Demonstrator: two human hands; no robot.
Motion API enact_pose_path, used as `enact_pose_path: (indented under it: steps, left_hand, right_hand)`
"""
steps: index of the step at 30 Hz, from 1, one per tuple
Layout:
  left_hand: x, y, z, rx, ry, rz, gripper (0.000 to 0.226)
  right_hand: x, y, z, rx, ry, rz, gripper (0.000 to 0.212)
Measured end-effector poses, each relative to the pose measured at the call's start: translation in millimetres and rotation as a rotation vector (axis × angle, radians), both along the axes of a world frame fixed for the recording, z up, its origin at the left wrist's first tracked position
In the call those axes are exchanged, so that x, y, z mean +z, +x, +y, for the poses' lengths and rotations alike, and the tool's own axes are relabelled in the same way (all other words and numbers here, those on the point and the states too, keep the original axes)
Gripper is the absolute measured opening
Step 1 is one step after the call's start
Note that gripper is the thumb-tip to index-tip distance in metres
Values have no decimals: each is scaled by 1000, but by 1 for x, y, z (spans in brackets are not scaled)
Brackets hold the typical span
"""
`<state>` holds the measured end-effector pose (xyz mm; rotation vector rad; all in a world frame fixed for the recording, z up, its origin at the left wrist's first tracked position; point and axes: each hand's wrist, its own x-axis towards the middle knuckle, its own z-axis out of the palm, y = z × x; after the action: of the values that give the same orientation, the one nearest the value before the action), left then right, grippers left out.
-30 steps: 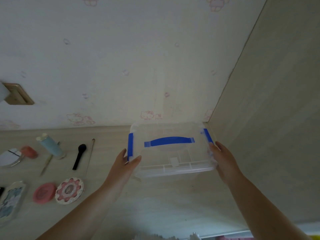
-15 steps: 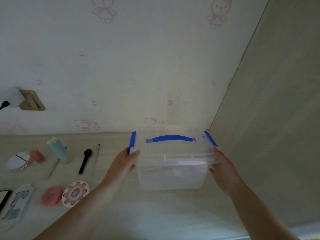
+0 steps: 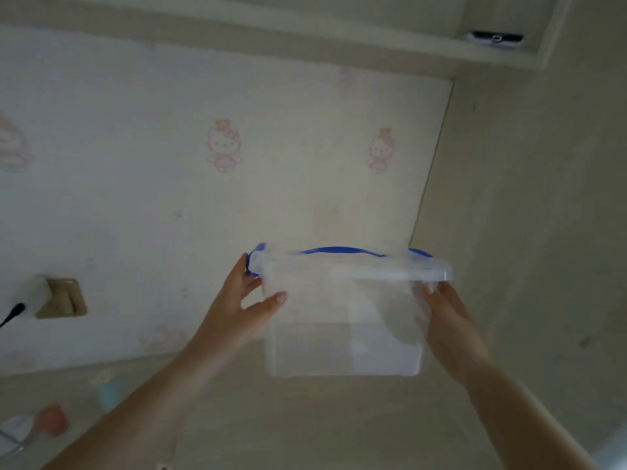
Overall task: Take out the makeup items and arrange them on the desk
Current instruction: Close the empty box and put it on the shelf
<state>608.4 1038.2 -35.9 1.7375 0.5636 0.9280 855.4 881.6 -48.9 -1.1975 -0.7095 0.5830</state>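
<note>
Storage box (image 3: pixel 342 320), of clear plastic with a blue carry handle (image 3: pixel 336 250) and blue side clips on its lid (image 3: pixel 390 271), is held in the air between both hands, in front of the wall and above the bench (image 3: pixel 305 418). The lid is seated on the box. The left hand (image 3: pixel 237 310) is placed at the left end, with its thumb laid against the near wall and its fingers (image 3: pixel 241 266) reaching up to the blue clip at the lid's edge. The right hand (image 3: pixel 448 320) is placed at the right end, its fingers curled round the wall just under the lid rim and partly seen through the plastic. Nothing can be made out inside the box; its walls are blurred. At the lower left of the bench, blurred makeup items are seen: a pale blue tube (image 3: pixel 108 395), a pink pot (image 3: pixel 52 420) and a round white compact (image 3: pixel 13 432), all well apart from the box. A wall socket (image 3: pixel 62 298) with a plugged-in adapter is shown on the patterned wallpaper at left. A shelf edge is seen along the top.
</note>
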Motion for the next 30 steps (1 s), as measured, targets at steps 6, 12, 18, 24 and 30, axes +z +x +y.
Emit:
enact_pose_path:
  steps: [6,12,18,24,30]
  left_hand:
    - [52,-14,1,25,184,-53,72]
    - [98,-29,-5,41,286,-109,71]
    - [153,-47,-15,-18,375,-211,95]
    - [226,-50,-31,-22,493,-357,84]
    - [279,-43,-32,9,572,-451,82]
  right_hand:
    - [57,-20,-10,-63,88,-163,27]
    - [112,-47,-28,-96,204,-249,21]
    - [171,-63,-41,-129,280,-308,81]
    - [245,-68,-53,-164,385,-394,34]
    - [297,-63,-59,-155,473,-429,14]
